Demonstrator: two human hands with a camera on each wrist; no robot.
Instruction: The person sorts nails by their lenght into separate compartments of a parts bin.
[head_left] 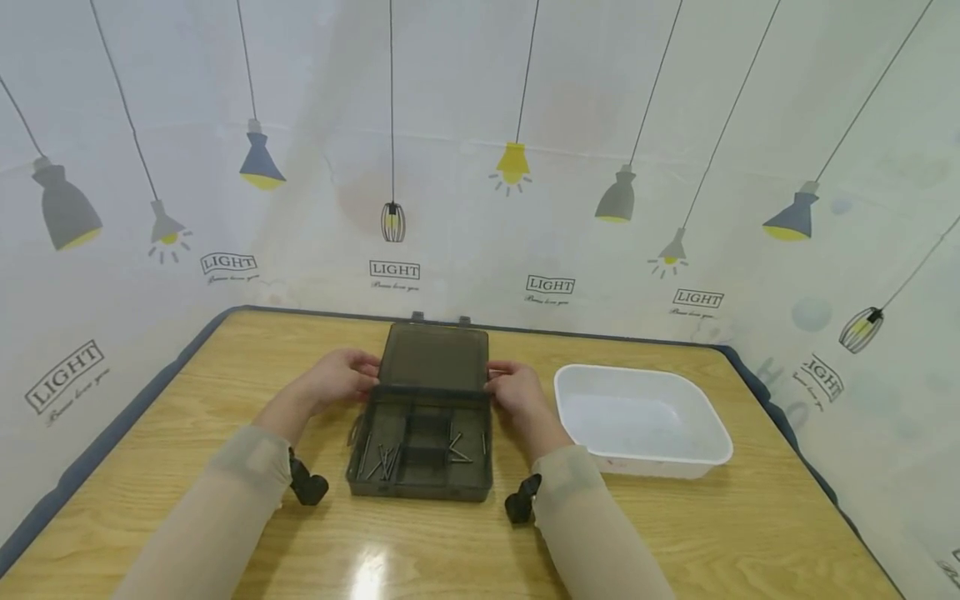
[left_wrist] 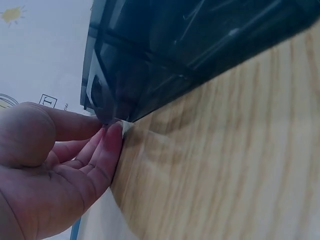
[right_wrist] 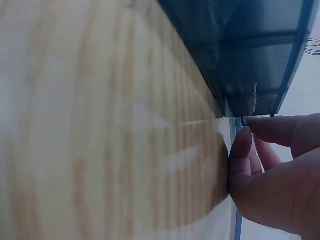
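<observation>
A smoky, translucent plastic storage box (head_left: 420, 490) lies unfolded on the table, its hinged lid (head_left: 433, 357) tipped back away from the person. Thin silver metal pieces (head_left: 386, 463) lie in the left compartment, and more metal pieces (head_left: 459, 457) are on the right. At the lid's left edge, near the hinge, the left hand (head_left: 339, 380) pinches with thumb and fingers. The right hand (head_left: 521, 392) pinches the lid's opposite edge. The left wrist view has the left hand (left_wrist: 60, 165) at the box's far corner; the right hand (right_wrist: 280, 170) appears likewise in the right wrist view.
A white plastic tray (head_left: 637, 462) stands to the right of the box, close to the right forearm. The wooden table (head_left: 757, 533) ends at a dark blue border (head_left: 315, 314) below a patterned wall covering (head_left: 465, 250).
</observation>
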